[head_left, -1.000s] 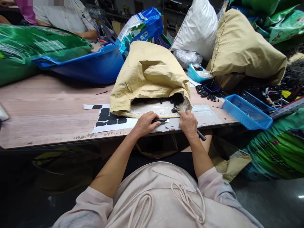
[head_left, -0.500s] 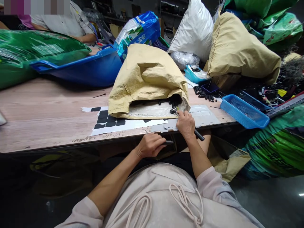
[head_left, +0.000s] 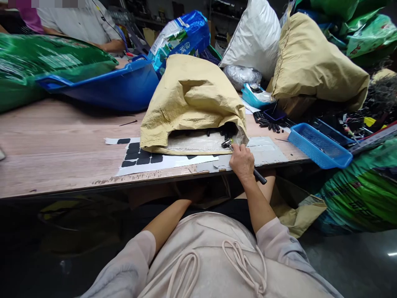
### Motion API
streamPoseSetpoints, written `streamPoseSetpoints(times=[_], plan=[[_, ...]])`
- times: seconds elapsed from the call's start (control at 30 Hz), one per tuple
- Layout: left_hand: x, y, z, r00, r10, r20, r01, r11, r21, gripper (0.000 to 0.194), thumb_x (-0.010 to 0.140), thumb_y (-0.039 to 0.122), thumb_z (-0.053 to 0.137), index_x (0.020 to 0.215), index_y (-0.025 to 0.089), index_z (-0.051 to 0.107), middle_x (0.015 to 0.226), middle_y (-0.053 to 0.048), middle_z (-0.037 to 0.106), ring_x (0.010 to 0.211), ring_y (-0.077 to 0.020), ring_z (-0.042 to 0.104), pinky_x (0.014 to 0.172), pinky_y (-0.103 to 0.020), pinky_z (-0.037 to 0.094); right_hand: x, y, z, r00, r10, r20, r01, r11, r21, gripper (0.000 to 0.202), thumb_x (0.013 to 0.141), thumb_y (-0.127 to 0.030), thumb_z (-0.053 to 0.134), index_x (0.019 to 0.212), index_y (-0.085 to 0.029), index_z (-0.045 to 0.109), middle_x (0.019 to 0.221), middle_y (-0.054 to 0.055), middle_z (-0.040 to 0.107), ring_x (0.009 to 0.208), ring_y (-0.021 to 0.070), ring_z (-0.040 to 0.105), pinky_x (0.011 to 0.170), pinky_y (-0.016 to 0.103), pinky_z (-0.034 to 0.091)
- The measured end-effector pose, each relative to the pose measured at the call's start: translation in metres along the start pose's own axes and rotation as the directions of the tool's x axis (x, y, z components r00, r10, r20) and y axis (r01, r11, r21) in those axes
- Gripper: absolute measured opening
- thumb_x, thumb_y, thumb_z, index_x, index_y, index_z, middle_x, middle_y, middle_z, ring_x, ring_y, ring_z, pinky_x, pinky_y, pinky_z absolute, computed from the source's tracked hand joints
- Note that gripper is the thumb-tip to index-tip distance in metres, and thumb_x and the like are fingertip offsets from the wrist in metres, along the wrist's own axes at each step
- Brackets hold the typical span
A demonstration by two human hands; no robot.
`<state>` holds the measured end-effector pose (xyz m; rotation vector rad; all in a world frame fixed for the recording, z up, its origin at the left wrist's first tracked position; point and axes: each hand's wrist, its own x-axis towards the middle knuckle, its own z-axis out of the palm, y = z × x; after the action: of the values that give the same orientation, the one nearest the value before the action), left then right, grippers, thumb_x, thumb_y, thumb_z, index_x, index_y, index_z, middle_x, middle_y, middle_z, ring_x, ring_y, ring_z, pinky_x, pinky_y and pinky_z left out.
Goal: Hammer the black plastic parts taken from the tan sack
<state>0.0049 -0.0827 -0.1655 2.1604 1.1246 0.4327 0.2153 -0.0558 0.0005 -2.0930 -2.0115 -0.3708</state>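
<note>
My right hand (head_left: pixel 242 162) is closed around a small hammer (head_left: pixel 259 176) at the table's front edge. The hammer's metal head rests by the mouth of a tan sack, and its black handle sticks out below my palm. Lying on its side, the tan sack (head_left: pixel 192 95) has small black pieces (head_left: pixel 228 130) inside its opening. Below the tabletop, my left hand (head_left: pixel 197 193) is in deep shadow, so its fingers and anything in them are hidden. A white sheet with black rounded-square stickers (head_left: pixel 143 156) lies partly under the sack, beside a grey flat board (head_left: pixel 269 151).
A blue basin (head_left: pixel 108 91) and a green sack (head_left: pixel 56 58) stand at left. At right are a blue plastic basket (head_left: pixel 319 145), loose black parts (head_left: pixel 266 122) and another tan sack (head_left: pixel 316 62). Across the table sits a person in a white shirt (head_left: pixel 77 22).
My left hand, which held a dark thin piece near the table edge, has moved down and under the table into shadow. The right hand with the hammer stays in place.
</note>
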Motion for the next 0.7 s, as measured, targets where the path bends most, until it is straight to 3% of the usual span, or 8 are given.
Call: streamPoseSetpoints(times=[0.13, 0.27, 0.3, 0.37, 0.43, 0.47, 0.6, 0.7], plan=[[-0.006, 0.044, -0.021, 0.980, 0.052, 0.194, -0.060, 0.998, 0.034, 0.006, 0.075, 0.029, 0.078, 0.080, 0.028, 0.075, 0.079, -0.006, 0.076, 0.077, -0.0308, 0.072, 0.072, -0.042, 0.055, 0.000, 0.000, 0.002, 1.000, -0.004, 0.000, 0.004, 1.000, 0.008, 0.044, 0.106, -0.019, 0.045, 0.144, -0.020, 0.069, 0.120, 0.016, 0.068, 0.106, 0.0311, 0.058, 0.085, 0.039, 0.047], [-0.005, 0.094, -0.076, 0.937, 0.228, 0.265, -0.232, 0.972, -0.016, 0.013, 0.087, 0.038, 0.074, 0.076, 0.031, 0.075, 0.069, 0.001, 0.071, 0.065, -0.0245, 0.067, 0.065, -0.037, 0.050, 0.001, 0.000, 0.003, 1.000, -0.003, -0.001, 0.003, 1.000, 0.003, 0.046, 0.106, -0.019, 0.045, 0.147, -0.021, 0.066, 0.122, 0.016, 0.068, 0.108, 0.0307, 0.059, 0.086, 0.038, 0.047], [-0.001, 0.102, -0.095, 0.949, 0.242, 0.202, -0.245, 0.969, -0.008, 0.018, 0.093, 0.040, 0.070, 0.078, 0.029, 0.075, 0.072, 0.001, 0.072, 0.067, -0.0233, 0.067, 0.068, -0.036, 0.051, 0.001, 0.000, 0.003, 1.000, -0.003, -0.002, 0.003, 1.000, 0.002, 0.046, 0.106, -0.019, 0.045, 0.147, -0.020, 0.066, 0.122, 0.016, 0.068, 0.108, 0.0308, 0.059, 0.087, 0.038, 0.047], [0.013, 0.107, -0.134, 0.990, 0.117, -0.078, -0.110, 0.990, 0.090, 0.020, 0.097, 0.037, 0.066, 0.084, 0.025, 0.074, 0.084, -0.003, 0.076, 0.078, -0.0243, 0.070, 0.076, -0.036, 0.053, 0.001, 0.000, 0.003, 1.000, -0.005, -0.007, 0.005, 1.000, 0.006, 0.045, 0.106, -0.019, 0.045, 0.145, -0.019, 0.067, 0.120, 0.017, 0.068, 0.107, 0.0308, 0.059, 0.086, 0.039, 0.047], [0.030, 0.098, -0.167, 0.909, -0.073, -0.410, 0.165, 0.967, 0.194, 0.019, 0.100, 0.031, 0.059, 0.095, 0.022, 0.075, 0.103, -0.011, 0.078, 0.091, -0.0291, 0.072, 0.085, -0.042, 0.054, 0.001, 0.000, 0.003, 1.000, -0.011, -0.018, 0.011, 1.000, 0.016, 0.044, 0.104, -0.018, 0.046, 0.143, -0.019, 0.068, 0.118, 0.017, 0.069, 0.105, 0.0306, 0.058, 0.085, 0.039, 0.047], [0.040, 0.091, -0.180, 0.857, -0.135, -0.497, 0.266, 0.942, 0.204, 0.022, 0.101, 0.028, 0.055, 0.103, 0.019, 0.075, 0.112, -0.017, 0.076, 0.097, -0.0335, 0.072, 0.088, -0.047, 0.054, 0.001, 0.000, 0.003, 1.000, -0.013, -0.024, 0.014, 1.000, 0.021, 0.044, 0.104, -0.018, 0.047, 0.142, -0.019, 0.069, 0.117, 0.017, 0.069, 0.104, 0.0305, 0.058, 0.085, 0.039, 0.047], [0.070, 0.057, -0.204, 0.700, -0.378, -0.606, 0.599, 0.774, 0.208, 0.026, 0.092, 0.018, 0.057, 0.111, 0.010, 0.075, 0.118, -0.029, 0.072, 0.114, -0.0463, 0.069, 0.092, -0.055, 0.054, 0.001, 0.001, 0.005, 1.000, -0.014, -0.025, 0.014, 1.000, 0.026, 0.044, 0.105, -0.019, 0.046, 0.141, -0.019, 0.069, 0.117, 0.016, 0.069, 0.104, 0.0302, 0.058, 0.085, 0.038, 0.047], [0.079, 0.046, -0.206, 0.668, -0.452, -0.591, 0.663, 0.723, 0.196, 0.024, 0.087, 0.014, 0.063, 0.107, 0.009, 0.075, 0.113, -0.029, 0.073, 0.118, -0.0484, 0.068, 0.093, -0.055, 0.053, 0.001, 0.001, 0.005, 1.000, -0.013, -0.019, 0.014, 1.000, 0.027, 0.044, 0.106, -0.019, 0.045, 0.143, -0.019, 0.069, 0.119, 0.016, 0.068, 0.105, 0.0302, 0.058, 0.085, 0.038, 0.046]])
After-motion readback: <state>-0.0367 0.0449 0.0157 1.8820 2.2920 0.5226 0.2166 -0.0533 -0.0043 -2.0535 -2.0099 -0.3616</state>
